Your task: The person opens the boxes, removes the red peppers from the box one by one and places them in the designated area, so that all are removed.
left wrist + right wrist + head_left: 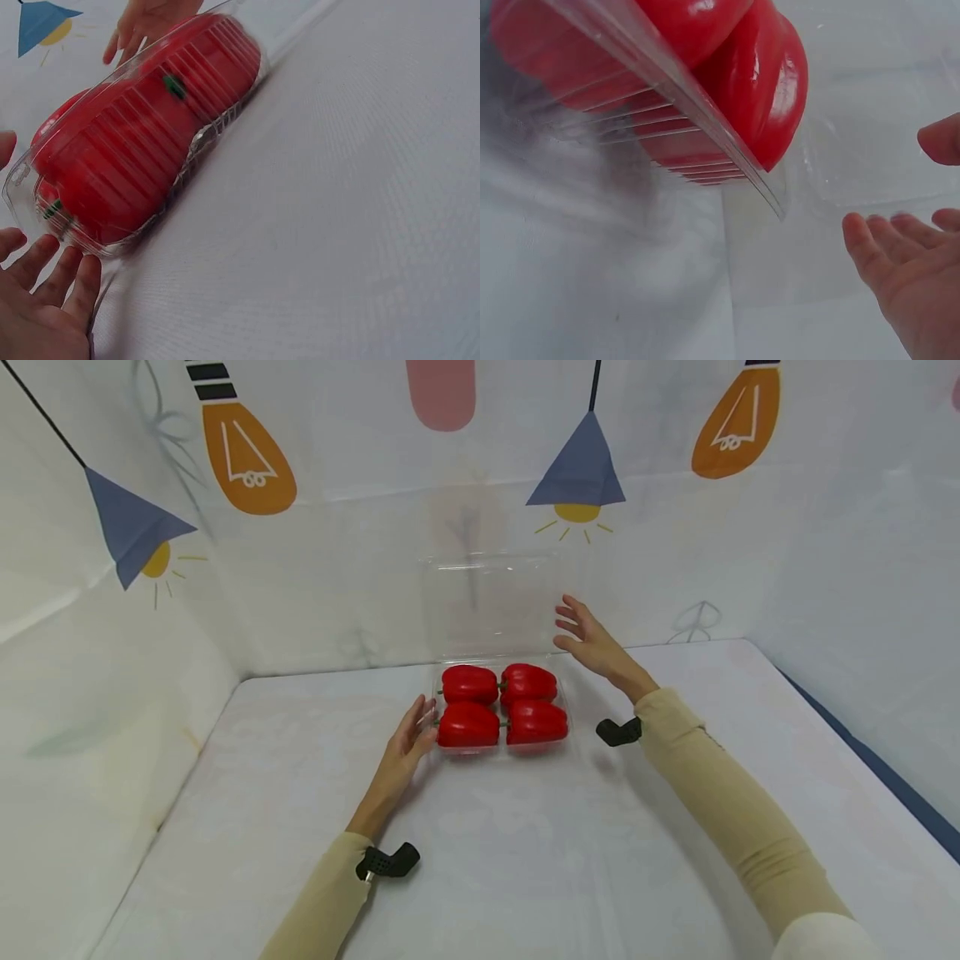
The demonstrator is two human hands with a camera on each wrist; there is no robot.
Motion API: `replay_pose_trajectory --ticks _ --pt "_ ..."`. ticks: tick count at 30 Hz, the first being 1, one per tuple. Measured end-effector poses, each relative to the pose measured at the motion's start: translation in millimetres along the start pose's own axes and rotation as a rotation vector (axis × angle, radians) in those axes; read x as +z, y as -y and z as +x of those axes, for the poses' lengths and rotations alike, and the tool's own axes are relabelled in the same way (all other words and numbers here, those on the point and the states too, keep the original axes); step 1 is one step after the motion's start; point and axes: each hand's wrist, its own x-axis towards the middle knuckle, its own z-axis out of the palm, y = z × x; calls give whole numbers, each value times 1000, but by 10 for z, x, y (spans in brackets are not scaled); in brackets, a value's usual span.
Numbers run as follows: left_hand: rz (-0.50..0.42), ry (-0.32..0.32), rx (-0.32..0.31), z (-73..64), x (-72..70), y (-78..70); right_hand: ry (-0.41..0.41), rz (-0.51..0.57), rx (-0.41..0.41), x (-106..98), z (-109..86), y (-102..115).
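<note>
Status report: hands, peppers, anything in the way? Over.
Left hand at clear box's left side, contact unclear. Right hand empty, beside raised lid. Four red peppers in box. No obstruction seen.

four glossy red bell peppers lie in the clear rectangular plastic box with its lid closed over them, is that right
Not closed: the clear plastic lid stands open behind the four glossy red bell peppers, as the head view shows. They do lie in the clear rectangular plastic box.

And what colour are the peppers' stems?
The visible stems are green, clearest in the left wrist view.
</note>
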Motion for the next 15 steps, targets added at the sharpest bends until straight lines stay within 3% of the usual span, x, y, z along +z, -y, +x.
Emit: replay_pose_trajectory --ticks 5,10,15 --pt "-29 -27 -29 -20 -17 24 22 -3 -2 28 25 -13" --pt "-33 -32 -35 -23 -23 41 35 14 -5 24 128 -158" --pt "-39 -30 -14 0 -32 42 6 -61 13 22 206 -330"
